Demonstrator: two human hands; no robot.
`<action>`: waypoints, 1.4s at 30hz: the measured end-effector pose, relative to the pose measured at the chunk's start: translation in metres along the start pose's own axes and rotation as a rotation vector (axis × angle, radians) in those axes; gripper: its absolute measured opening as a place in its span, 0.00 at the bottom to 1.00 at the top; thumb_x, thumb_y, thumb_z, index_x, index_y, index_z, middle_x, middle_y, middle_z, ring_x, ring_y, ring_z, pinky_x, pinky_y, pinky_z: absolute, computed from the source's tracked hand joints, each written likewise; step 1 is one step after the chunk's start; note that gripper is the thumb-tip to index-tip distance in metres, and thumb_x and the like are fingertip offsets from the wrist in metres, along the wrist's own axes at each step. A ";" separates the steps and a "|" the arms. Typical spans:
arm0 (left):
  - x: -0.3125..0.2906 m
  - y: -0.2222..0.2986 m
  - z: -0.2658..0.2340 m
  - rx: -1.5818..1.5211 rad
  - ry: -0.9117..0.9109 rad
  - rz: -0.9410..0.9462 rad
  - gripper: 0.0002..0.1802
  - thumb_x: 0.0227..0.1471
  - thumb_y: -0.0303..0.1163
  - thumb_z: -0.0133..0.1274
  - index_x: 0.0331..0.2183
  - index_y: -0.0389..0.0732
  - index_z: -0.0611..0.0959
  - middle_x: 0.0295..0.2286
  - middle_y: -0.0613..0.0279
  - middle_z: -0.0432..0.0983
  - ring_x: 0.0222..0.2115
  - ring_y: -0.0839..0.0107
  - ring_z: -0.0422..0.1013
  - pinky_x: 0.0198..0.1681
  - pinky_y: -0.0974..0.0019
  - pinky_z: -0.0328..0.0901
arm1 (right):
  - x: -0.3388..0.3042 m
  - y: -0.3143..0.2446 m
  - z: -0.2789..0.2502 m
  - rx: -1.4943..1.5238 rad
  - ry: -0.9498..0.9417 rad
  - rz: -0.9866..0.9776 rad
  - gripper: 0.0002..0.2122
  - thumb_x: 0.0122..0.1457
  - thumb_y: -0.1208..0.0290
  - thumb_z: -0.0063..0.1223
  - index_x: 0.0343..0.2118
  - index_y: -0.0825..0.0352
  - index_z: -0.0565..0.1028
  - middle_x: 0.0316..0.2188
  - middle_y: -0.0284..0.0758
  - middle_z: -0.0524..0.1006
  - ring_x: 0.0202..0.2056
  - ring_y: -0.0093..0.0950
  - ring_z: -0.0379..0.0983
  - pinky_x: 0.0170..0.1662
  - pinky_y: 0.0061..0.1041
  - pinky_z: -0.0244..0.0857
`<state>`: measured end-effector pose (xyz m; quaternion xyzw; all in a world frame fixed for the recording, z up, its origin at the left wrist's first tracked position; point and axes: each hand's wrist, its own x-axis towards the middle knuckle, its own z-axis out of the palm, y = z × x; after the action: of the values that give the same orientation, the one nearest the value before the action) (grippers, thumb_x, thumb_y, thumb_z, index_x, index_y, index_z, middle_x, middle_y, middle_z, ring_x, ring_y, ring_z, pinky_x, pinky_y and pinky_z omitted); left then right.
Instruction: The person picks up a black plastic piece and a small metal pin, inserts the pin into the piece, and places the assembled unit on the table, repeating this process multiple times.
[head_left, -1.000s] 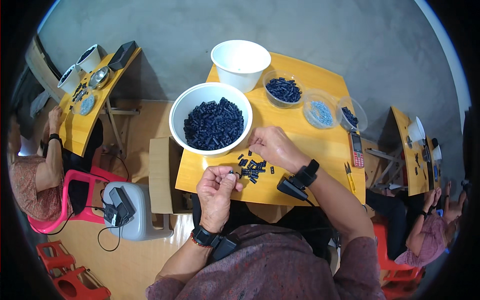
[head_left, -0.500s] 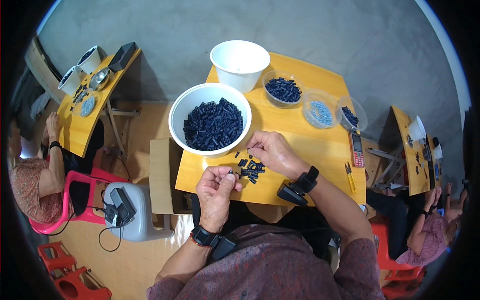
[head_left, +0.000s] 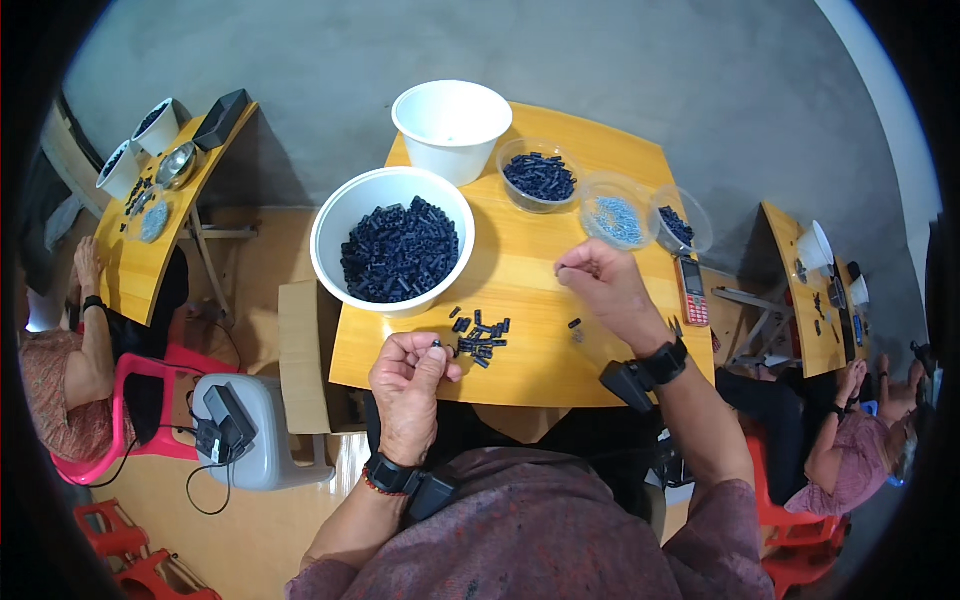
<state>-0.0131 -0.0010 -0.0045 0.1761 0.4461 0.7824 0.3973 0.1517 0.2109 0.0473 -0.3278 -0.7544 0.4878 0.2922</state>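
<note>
Yellow table [head_left: 515, 255], round white tub [head_left: 329, 228] of black plastic tubes [head_left: 402, 250], left hand [head_left: 408, 378] pinched on dark bit [head_left: 436, 344], right hand [head_left: 612, 287] pinched, catch unclear

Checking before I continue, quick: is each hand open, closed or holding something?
Left hand: closed, pinching a small dark piece.
Right hand: fingertips closed together; whether they hold anything cannot be told.

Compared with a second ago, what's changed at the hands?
The right hand has moved right, away from the loose pile of small black tubular pieces, toward the clear round plastic bowl of pale-blue bits; whether it holds anything isn't clear. The scene sits slightly further left in view. Unchanged: the left hand pinching a tiny dark piece; the filled white round tub.
</note>
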 end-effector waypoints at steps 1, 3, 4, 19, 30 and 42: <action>0.000 0.000 0.000 0.013 0.007 0.004 0.06 0.58 0.23 0.54 0.39 0.37 0.76 0.30 0.60 0.78 0.26 0.76 0.74 0.33 0.72 0.71 | -0.004 0.001 -0.008 -0.005 0.006 0.002 0.03 0.57 0.78 0.57 0.33 0.71 0.76 0.26 0.31 0.77 0.29 0.18 0.72 0.33 0.19 0.67; 0.001 -0.001 -0.001 0.025 0.010 0.006 0.05 0.59 0.24 0.54 0.39 0.38 0.76 0.30 0.60 0.78 0.25 0.76 0.74 0.33 0.72 0.71 | -0.016 0.002 -0.019 -0.187 -0.010 0.065 0.03 0.57 0.78 0.56 0.32 0.71 0.75 0.26 0.31 0.77 0.30 0.18 0.72 0.34 0.21 0.68; 0.001 -0.002 -0.001 0.032 0.013 0.009 0.06 0.59 0.24 0.54 0.39 0.38 0.76 0.30 0.59 0.78 0.25 0.76 0.74 0.33 0.72 0.71 | -0.022 0.005 -0.021 -0.189 -0.002 0.066 0.03 0.57 0.78 0.56 0.32 0.71 0.75 0.26 0.31 0.77 0.30 0.18 0.72 0.34 0.21 0.68; 0.000 -0.002 -0.001 0.044 0.010 0.028 0.06 0.58 0.23 0.54 0.39 0.38 0.76 0.30 0.59 0.78 0.25 0.75 0.74 0.33 0.72 0.71 | -0.033 0.009 -0.001 -0.325 -0.064 -0.025 0.03 0.55 0.79 0.55 0.31 0.72 0.75 0.24 0.33 0.76 0.27 0.21 0.71 0.32 0.22 0.65; 0.001 -0.001 -0.001 0.030 0.007 0.012 0.05 0.58 0.21 0.53 0.39 0.35 0.76 0.30 0.61 0.76 0.26 0.76 0.73 0.34 0.72 0.71 | -0.022 0.009 0.023 -0.430 -0.173 -0.262 0.03 0.54 0.80 0.55 0.31 0.72 0.75 0.27 0.41 0.77 0.30 0.33 0.75 0.35 0.27 0.68; 0.002 -0.001 -0.001 0.048 0.013 0.011 0.05 0.59 0.22 0.53 0.39 0.36 0.76 0.30 0.59 0.77 0.25 0.76 0.74 0.33 0.72 0.71 | -0.035 -0.003 0.044 -0.118 -0.218 0.007 0.03 0.55 0.79 0.56 0.31 0.73 0.75 0.26 0.40 0.79 0.27 0.28 0.76 0.33 0.25 0.69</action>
<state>-0.0140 0.0002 -0.0058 0.1830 0.4662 0.7750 0.3856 0.1389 0.1591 0.0306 -0.2923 -0.8080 0.4762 0.1869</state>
